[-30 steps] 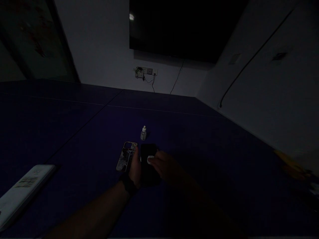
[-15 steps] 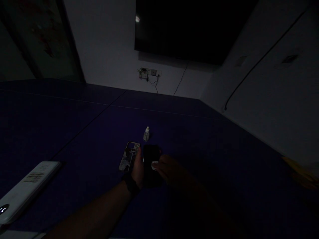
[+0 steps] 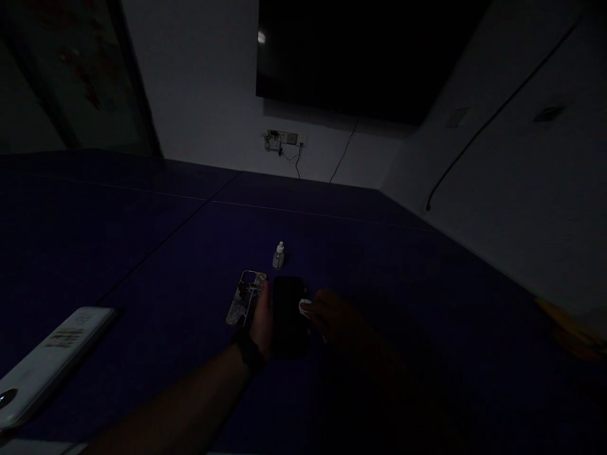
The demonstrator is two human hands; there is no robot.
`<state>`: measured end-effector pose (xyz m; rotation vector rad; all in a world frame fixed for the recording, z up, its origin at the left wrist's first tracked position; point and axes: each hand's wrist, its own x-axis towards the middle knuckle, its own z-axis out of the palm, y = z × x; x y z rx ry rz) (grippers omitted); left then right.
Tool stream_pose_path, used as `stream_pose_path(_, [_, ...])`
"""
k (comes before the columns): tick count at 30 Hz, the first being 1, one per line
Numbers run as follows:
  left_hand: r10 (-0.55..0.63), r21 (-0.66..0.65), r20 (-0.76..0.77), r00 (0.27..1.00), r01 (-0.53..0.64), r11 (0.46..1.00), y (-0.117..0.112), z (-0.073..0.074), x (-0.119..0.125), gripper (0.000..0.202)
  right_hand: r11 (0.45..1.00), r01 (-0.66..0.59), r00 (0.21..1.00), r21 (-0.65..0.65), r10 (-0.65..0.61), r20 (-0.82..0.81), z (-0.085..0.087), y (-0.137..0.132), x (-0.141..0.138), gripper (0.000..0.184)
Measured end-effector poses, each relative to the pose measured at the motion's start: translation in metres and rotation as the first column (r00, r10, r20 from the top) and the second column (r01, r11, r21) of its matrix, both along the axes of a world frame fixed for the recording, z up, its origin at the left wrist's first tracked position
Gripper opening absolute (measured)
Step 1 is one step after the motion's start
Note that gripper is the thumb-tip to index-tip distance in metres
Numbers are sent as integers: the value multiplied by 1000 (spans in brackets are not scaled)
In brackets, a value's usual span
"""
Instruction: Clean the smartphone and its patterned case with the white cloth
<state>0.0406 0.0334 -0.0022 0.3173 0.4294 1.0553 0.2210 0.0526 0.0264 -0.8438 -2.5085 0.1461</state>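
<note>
Two hands at a black smartphone (image 3: 289, 303). Right hand (image 3: 334, 319) just shifted to its edge, fingers clamped on a white wipe (image 3: 305, 308); left hand (image 3: 260, 321) with fingers hidden in the gloom.

The left hand (image 3: 260, 322) stands on edge, the left forearm (image 3: 175, 398) reaching in from lower left; the right hand (image 3: 336, 322), deep in shadow, seems curled, fingers pinched.

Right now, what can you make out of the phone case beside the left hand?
The phone case lies flat on the dark blue table, a rounded rectangle with a camera cutout at its far corner. Its back looks like plastic with a mottled silvery pattern, though the dim light hides detail. The left hand sits at its near right edge; contact is hard to confirm.
</note>
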Motion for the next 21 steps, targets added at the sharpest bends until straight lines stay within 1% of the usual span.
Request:
stream_pose_path(4, [12, -3, 35, 999, -12, 1000, 2, -2, -1, 81, 996, -88, 995, -3, 88, 51, 2, -6, -1, 23])
stream_pose_path(7, [28, -6, 35, 999, -27, 1000, 3, -1, -1, 81, 995, -103, 992, 7, 102, 74, 0, -8, -9, 20])
stream_pose_path(9, [35, -7, 30, 999, -35, 999, 3, 0, 0, 81, 993, -112, 993, 29, 110, 48, -3, -8, -15, 19])
stream_pose_path(12, [44, -51, 8, 999, -44, 998, 1, 3, 3, 77, 994, -74, 997, 74, 76, -21, -9, -4, -22, 18])
stream_pose_path(14, [54, -82, 2, 999, -53, 995, -1, 6, 4, 74, 996, -10, 998, 88, 15, -57, -13, -1, -23, 18])
stream_pose_path(16, [49, -84, 11, 999, -48, 995, -2, 8, 4, 74, 995, 52, 996, 90, -46, -74, -14, 2, -20, 21])
stream_pose_path(18, [23, -73, 17, 1000, -22, 997, -2, 7, 3, 77, 994, 83, 995, 73, -79, -62, -12, 4, -12, 23])
stream_pose_path(21, [-5, -47, -1, 1000, 5, 999, 0, 4, 0, 83, 998, 58, 998, 9, -58, 4, -5, 3, -1, 24])
